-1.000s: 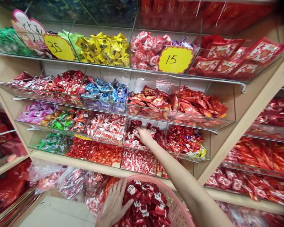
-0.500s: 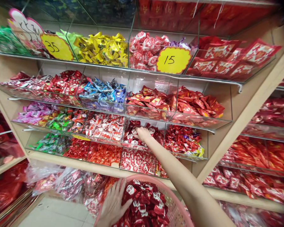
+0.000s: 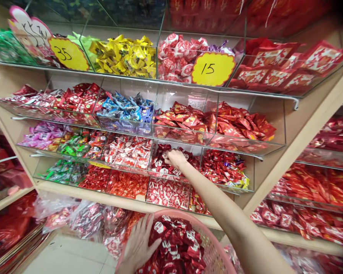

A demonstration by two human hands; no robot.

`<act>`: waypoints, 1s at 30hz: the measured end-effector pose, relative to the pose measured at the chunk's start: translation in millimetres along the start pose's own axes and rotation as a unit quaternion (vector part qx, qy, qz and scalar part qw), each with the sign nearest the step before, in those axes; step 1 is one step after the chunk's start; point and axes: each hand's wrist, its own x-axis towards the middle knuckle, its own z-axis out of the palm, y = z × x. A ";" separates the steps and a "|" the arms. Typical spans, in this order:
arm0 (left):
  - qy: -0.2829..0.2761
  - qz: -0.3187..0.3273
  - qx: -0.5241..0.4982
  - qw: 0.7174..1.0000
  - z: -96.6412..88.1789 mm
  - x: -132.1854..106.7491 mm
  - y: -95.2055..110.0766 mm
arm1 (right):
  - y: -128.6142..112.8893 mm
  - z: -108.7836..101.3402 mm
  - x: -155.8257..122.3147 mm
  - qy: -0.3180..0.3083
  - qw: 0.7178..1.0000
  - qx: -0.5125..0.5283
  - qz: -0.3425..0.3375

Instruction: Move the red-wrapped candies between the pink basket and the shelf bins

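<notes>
A pink plastic basket (image 3: 217, 243) at the bottom centre holds a heap of dark red wrapped candies (image 3: 178, 245). Across the basket's left rim lies my left hand (image 3: 140, 241), its fingers stretched out and the thumb pointing over the candies. My right hand (image 3: 175, 158) reaches into a clear shelf bin of matching dark red candies (image 3: 159, 161), third row down. Its fingers are curled down at the candies; whether any are gripped is hidden.
Tiers of clear bins hold yellow candies (image 3: 125, 57), blue candies (image 3: 128, 108) and red packets (image 3: 185, 116). Yellow price tags (image 3: 213, 69) hang from the top shelf. Bagged candies (image 3: 88, 220) lie on the floor below the shelf. A slanting wooden upright (image 3: 303, 140) stands at right.
The view has shifted slightly closer to the shelf. My right hand stays in the same bin with its fingers curled, and my left hand keeps its place on the basket.
</notes>
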 end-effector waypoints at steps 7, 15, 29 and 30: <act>-0.008 -0.016 -0.007 1.000 -0.4 -0.1 1.7 | 2.5 2.0 -6.1 0.001 0.990 0.101 -0.094; -0.008 -0.010 0.012 1.000 0.4 0.3 1.1 | -14.2 20.4 0.3 0.003 0.988 0.087 -0.126; 0.004 -0.001 0.000 1.000 -4.9 0.9 3.0 | -12.7 17.7 2.3 -0.003 0.988 0.082 -0.129; 0.003 0.001 -0.001 1.000 -5.9 1.1 3.4 | -10.8 16.4 1.1 -0.004 0.988 0.085 -0.126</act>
